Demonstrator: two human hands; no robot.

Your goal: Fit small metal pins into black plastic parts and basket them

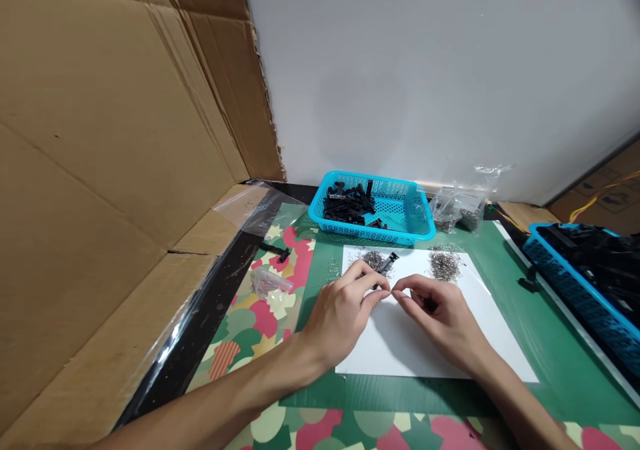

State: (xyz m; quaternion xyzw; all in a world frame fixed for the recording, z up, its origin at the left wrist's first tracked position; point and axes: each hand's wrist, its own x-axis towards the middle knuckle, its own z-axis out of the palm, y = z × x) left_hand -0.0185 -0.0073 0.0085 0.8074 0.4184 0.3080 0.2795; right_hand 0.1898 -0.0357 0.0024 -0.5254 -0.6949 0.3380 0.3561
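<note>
Over the white sheet [415,357], my left hand [350,303] and my right hand [435,307] meet almost fingertip to fingertip. A black part [388,262] sticks out beyond the fingers of my left hand, which are closed around it. The thumb and index finger of my right hand are pinched together; whatever lies between them is too small to make out. Something dark shows inside the curl of my right hand. Behind the hands are two piles of small metal pieces, the left pile [373,259] partly covered and the right pile [444,265] in full view.
A blue basket [373,232] with black parts stands at the back, clear bags [467,217] beside it. Another blue basket [580,283], full of black parts, is at the right. A black part [275,250] and a small bag [270,282] lie left. Cardboard [100,137] borders the left.
</note>
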